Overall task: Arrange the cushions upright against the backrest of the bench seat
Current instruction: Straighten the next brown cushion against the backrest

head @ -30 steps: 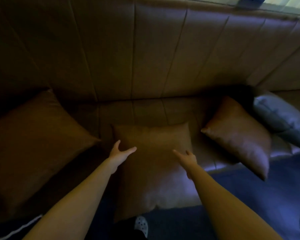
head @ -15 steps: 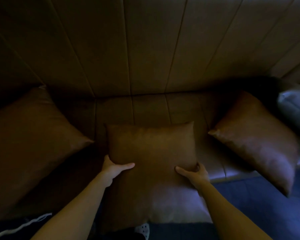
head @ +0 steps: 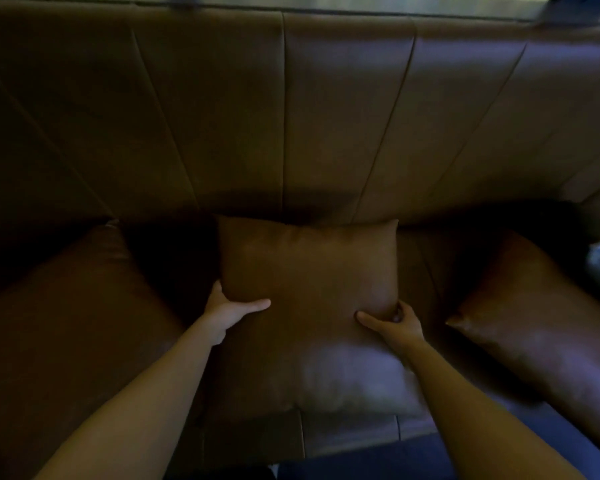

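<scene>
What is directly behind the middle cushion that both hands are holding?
Behind the middle cushion is the brown backrest; its stitched panels show above the cushion. The backrest's lowest part and the seat crease there are covered, so contact cannot be judged.

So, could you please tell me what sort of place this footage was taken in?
Probably a lounge or cafe-style seating area, though the dim light makes it uncertain. A long brown padded backrest with vertical seams runs the width of the bench, several matching brown cushions lie along the seat, like the middle cushion, and blue floor shows below.
</scene>
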The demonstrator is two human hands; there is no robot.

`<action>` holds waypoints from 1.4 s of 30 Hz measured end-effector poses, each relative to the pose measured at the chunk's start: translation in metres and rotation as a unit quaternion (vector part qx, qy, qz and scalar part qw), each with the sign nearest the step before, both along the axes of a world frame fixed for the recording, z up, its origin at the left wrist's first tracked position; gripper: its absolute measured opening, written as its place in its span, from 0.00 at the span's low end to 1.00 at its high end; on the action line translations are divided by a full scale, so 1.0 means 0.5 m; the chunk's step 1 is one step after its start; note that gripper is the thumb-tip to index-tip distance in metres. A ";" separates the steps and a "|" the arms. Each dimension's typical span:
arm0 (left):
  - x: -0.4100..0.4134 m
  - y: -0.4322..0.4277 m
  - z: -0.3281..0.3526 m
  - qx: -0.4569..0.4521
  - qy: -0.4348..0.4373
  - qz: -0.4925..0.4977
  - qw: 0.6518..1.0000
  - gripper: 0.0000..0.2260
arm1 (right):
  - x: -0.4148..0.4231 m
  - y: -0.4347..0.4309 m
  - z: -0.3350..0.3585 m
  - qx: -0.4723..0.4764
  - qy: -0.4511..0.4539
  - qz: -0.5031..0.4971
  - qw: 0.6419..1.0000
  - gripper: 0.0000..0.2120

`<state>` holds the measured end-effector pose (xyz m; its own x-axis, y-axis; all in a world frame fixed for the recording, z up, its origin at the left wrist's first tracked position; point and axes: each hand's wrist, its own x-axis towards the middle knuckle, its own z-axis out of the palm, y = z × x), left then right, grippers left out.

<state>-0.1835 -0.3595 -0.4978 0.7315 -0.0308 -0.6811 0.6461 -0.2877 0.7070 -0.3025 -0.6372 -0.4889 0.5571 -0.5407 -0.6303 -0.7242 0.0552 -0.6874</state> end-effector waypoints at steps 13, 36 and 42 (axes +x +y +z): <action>0.094 0.043 -0.079 0.026 0.035 0.018 0.999 0.49 | 0.129 0.043 -0.060 0.099 0.057 0.063 0.991 0.51; -0.129 -0.651 0.117 -0.001 0.023 -0.258 0.966 0.31 | -0.163 -0.417 0.083 0.058 -0.014 -0.167 0.984 0.34; -0.240 -0.887 0.078 0.016 -0.005 -0.283 0.959 0.35 | -0.313 -0.645 0.032 -0.011 0.034 -0.217 0.976 0.36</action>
